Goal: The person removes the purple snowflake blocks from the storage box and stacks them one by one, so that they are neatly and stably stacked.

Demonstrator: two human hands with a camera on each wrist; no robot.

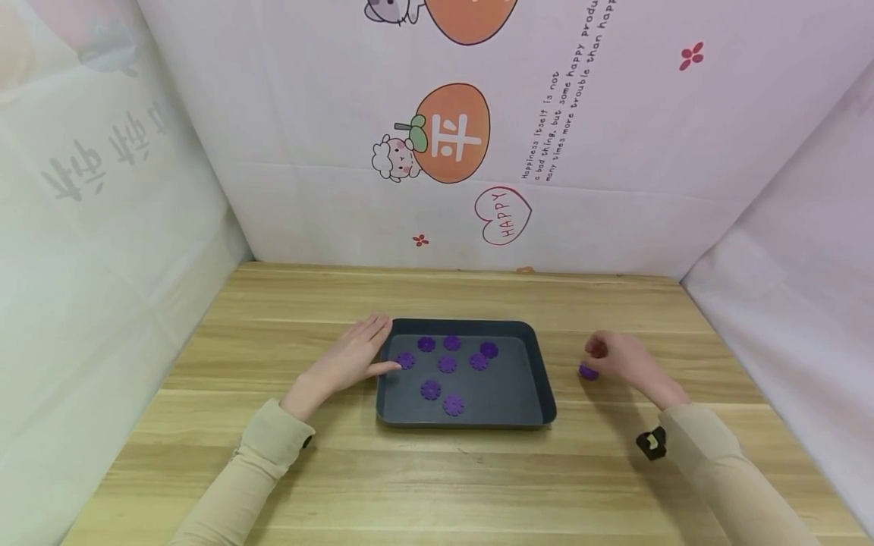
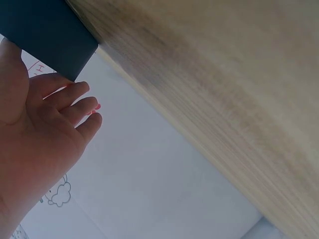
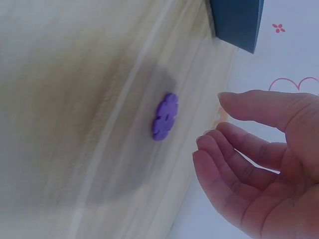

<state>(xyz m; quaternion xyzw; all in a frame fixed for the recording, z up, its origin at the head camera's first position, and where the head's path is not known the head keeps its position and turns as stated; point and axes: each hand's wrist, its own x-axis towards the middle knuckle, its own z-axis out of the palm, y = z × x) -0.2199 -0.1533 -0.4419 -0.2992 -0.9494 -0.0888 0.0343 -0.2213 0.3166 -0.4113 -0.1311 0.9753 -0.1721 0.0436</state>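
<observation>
Wood-grain table (image 1: 328,485), pale brown, spans the lower head view; printed white sheet (image 1: 307,152) behind. At left, a beige sleeve (image 1: 235,478) with its cuff turned back. Left hand (image 1: 344,364): fingers extended, at the left side of the tray near its far corner; thumb straight, reaching over the rim. Hand is unclenched, resting against the tray.

Centre: dark grey, shallow rectangular tray (image 1: 501,390) with raised walls, flat on the table. Inside, eight purple notched round discs (image 1: 448,364), lying apart or nearly so, mostly in the left and far portions. Leftmost disc (image 1: 406,360) lies just beside the left thumb tip.

Right of the tray: a ninth disc, purple with a scalloped edge (image 3: 165,117), on the table, clear of the tray wall. Right hand (image 1: 621,360) is above it, fingers loosely bent, gap between thumb and fingertips, nothing held; the right wrist view shows the disc separate from the fingers. Far right: second beige sleeve (image 1: 724,462), small black device (image 1: 652,443) at its cuff.
</observation>
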